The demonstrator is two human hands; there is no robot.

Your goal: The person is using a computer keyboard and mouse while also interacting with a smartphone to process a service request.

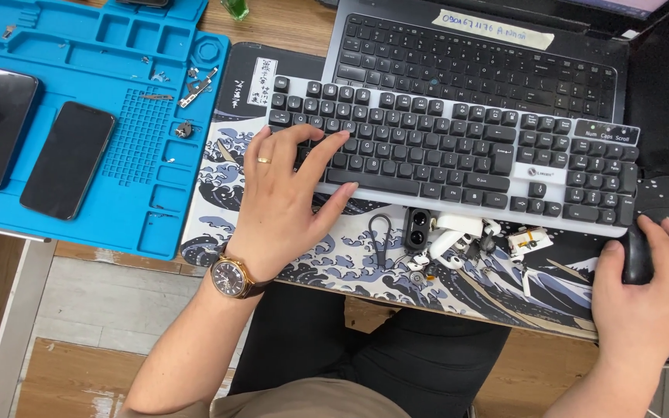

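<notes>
Fingers of my left hand spread loosely over the left keys of the white-framed keyboard with black keycaps, grasping nothing. My right hand cups a black computer mouse, which I mostly cannot see beneath the palm. Below the keyboard, on the wave-print desk mat, lies a jumble of small white and black earbud parts, too tangled to sort out. A black laptop behind is cut off at the top edge.
</notes>
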